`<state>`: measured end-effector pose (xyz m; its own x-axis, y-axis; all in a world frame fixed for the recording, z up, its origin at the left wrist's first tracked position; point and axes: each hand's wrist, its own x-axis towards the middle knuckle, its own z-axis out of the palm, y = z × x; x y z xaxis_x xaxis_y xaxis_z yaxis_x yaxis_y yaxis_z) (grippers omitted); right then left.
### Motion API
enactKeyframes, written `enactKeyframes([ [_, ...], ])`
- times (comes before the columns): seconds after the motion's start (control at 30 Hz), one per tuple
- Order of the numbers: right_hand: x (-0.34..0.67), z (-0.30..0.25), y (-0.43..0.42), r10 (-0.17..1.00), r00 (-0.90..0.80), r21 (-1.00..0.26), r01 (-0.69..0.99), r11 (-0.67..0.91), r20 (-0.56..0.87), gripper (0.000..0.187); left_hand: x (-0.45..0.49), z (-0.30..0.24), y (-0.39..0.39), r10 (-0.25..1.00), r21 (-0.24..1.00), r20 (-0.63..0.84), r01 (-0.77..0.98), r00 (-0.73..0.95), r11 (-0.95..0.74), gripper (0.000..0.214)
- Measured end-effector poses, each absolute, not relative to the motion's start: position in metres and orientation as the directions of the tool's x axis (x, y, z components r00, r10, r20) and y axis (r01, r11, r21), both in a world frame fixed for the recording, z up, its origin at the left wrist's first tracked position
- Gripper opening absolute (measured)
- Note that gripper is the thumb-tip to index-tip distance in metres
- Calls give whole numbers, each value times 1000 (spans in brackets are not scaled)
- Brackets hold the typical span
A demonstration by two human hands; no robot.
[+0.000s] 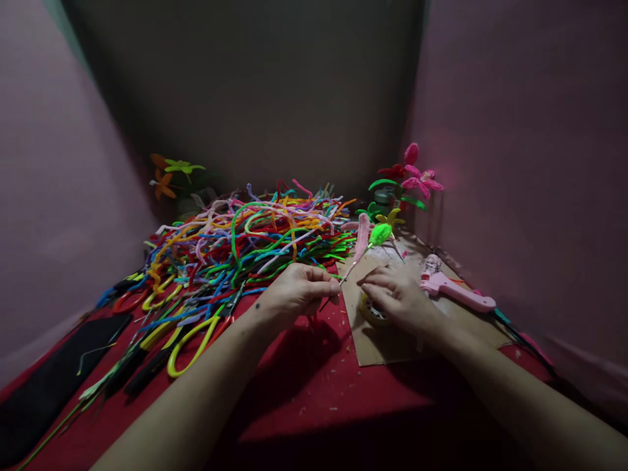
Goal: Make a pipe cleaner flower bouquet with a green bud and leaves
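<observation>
My left hand [311, 289] is closed in a pinch on a thin pipe-cleaner stem [348, 269], whose lower end pokes out below the fingers. At the stem's upper end is a fuzzy pink petal [362, 237]. A bright green fuzzy bud [381, 234] is right beside it; I cannot tell whether it joins the same stem. My right hand [400, 297] is just to the right, thumb and fingers bent together and slightly blurred. Whatever its fingertips hold is too small to make out. Partly hidden under that hand is a roll of tape [373, 311] with a yellowish rim.
A big heap of coloured pipe cleaners [260, 235] covers the back left. Yellow-handled scissors [193, 347] and a black pouch [59, 379] lie at left. A pink glue gun [456, 291] rests on cardboard [377, 347]. Pipe-cleaner flowers [422, 181] stand behind, near the pink side wall.
</observation>
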<state>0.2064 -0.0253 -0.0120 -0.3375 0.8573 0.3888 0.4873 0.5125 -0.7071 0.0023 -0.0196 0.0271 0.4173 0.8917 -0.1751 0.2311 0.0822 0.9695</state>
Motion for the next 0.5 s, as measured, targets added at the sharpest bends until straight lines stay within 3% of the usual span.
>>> enactKeyframes([
  [0.07, 203, -7, -20, 934, -274, -943, 175, 283, 229, 26, 1, 29, -22, 872, 979, -156, 192, 463, 73, 25],
  [0.17, 193, -2, -14, 943, -324, -978, -210, 8, 77, 31, 2, 30, -24, 863, 973, -143, 230, 485, 32, 26],
  [0.27, 181, 0, -10, 950, -300, -960, -280, -4, 83, 24, 4, 29, -26, 892, 929, -87, 360, 444, -89, 25],
  [0.33, 173, 0, -9, 962, -245, -962, -268, 53, 121, 23, 6, 26, -27, 915, 845, 41, 475, 401, -247, 21],
  [0.43, 161, 2, -10, 972, -131, -956, -247, 160, 196, 26, 8, 18, -29, 884, 569, 300, 677, 358, -467, 14],
  [0.5, 154, 5, -9, 971, -70, -952, -223, 210, 231, 27, 10, 11, -30, 837, 379, 417, 768, 356, -516, 15],
])
